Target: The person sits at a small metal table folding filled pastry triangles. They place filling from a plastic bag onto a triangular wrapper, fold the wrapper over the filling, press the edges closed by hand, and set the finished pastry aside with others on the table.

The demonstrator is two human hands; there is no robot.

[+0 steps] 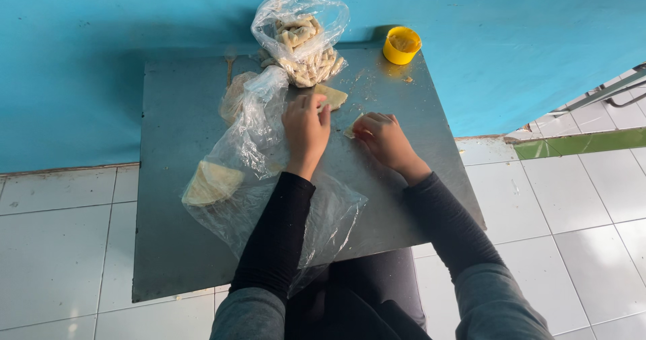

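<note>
A thin pale pastry sheet [333,96] lies flat on the grey worktop [175,145], just beyond the left hand [306,128], whose fingertips press down on its near edge; the hand is spread and flat rather than closed, which appears to serve to pin the sheet in place. A second, smaller piece of the same pale wrapper [351,130] sits under the right hand [383,138]; that hand is curled, fingers bent over the piece and pinching it against the worktop, a hold consistent with folding or rolling. Both pieces lie near the centre of the worktop, within easy reach of the seated person, whose dark-sleeved forearms extend over the near edge. To the left, a loose clear plastic bag [269,178] is spread open under the left forearm, holding a stack of flat wrappers [212,182], judged to be kept covered yet within reach. At the far edge, against the blue wall [101,44], a second clear bag [301,34] holds many small pale rolled pieces, set well apart from the working area. A small yellow cup [402,45] with a pale paste inside stands at the far right corner, apart from both hands. Crumbs and smears mark the worktop near the cup. White floor tiles [60,246] surround the worktop.
</note>
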